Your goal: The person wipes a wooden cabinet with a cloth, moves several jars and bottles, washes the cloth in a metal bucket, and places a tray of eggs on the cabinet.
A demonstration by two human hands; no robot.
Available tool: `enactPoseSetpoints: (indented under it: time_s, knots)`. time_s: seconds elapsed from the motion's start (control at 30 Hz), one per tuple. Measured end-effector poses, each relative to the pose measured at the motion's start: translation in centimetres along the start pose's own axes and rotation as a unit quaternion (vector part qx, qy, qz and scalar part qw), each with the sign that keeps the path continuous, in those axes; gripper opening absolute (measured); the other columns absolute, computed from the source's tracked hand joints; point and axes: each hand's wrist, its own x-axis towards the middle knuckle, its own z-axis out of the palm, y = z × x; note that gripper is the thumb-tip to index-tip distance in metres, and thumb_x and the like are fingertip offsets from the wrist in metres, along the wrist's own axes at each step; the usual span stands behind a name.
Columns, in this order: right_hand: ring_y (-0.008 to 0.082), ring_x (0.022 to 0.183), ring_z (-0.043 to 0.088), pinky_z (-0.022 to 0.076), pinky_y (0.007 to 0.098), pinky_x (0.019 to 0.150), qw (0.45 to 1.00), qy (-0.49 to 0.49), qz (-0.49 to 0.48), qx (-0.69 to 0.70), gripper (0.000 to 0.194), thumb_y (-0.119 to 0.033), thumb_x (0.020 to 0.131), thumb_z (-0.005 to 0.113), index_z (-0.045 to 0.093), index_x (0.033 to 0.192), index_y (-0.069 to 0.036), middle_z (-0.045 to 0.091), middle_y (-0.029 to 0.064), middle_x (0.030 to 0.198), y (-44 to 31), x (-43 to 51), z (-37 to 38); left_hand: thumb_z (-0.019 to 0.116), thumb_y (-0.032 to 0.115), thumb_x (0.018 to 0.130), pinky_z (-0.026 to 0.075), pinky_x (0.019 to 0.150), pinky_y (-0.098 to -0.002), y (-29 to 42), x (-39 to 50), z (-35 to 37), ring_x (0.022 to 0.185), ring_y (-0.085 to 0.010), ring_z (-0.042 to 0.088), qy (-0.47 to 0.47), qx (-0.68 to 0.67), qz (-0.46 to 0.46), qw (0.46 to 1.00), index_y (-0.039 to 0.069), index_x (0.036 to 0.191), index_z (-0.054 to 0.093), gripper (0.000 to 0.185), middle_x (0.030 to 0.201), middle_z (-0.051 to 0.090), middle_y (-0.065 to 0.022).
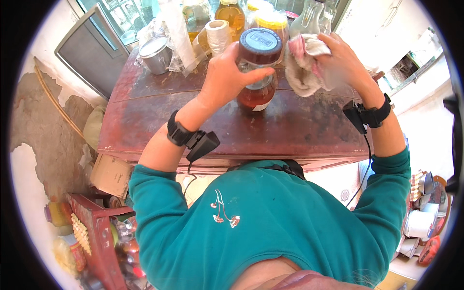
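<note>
My left hand [228, 74] grips a glass jar [255, 95] just below its dark screw lid [260, 41], with the thumb across the front. Reddish-brown contents fill the lower part of the jar, which bears a small pale label. It looks upright over the worn red wooden table [174, 127]; whether its base touches the wood I cannot tell. To the right of the jar, my right hand [339, 59] holds a crumpled white and pink cloth [304, 70], which hangs below the fingers. Part of this hand is blurred.
Behind the jar stand a roll of plastic bags [218, 34], a bottle of amber liquid [232, 16], a yellow-lidded jar [270, 21] and a glass pitcher [308, 20]. A metal canister [156, 54] is at the back left. A cardboard box [111, 175] sits below the table's left side.
</note>
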Motion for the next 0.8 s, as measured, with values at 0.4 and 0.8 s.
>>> enactPoseSetpoints:
  time_s: [0.4,0.8]
  knots:
    - [0.0205,0.114,0.056,0.0452,0.0315,0.094,0.874,0.076,-0.142,0.459,0.042,-0.006,0.083,0.064,0.057,0.125,-0.005,0.060,0.0113,0.121,-3.8,-3.3,-2.9,0.084,0.037,0.068,0.054,0.073,-0.0370,2.6,-2.2,0.7,0.084,-0.0301,0.069,-0.007,-0.014,0.014,1.000,0.002,0.123,0.054,0.072,0.092,0.068,-0.0177]
    - [0.0289,0.101,0.059,0.0462,0.0378,0.089,0.922,-0.204,-0.150,0.294,0.039,-0.024,0.091,0.059,0.049,0.122,-0.002,0.061,0.0189,0.106,-10.2,2.5,-4.9,0.081,0.026,0.074,0.054,0.074,-0.0354,3.4,-3.3,0.7,0.087,-0.0304,0.069,0.027,0.025,0.067,0.997,0.005,0.117,0.058,0.053,0.097,0.069,-0.0135]
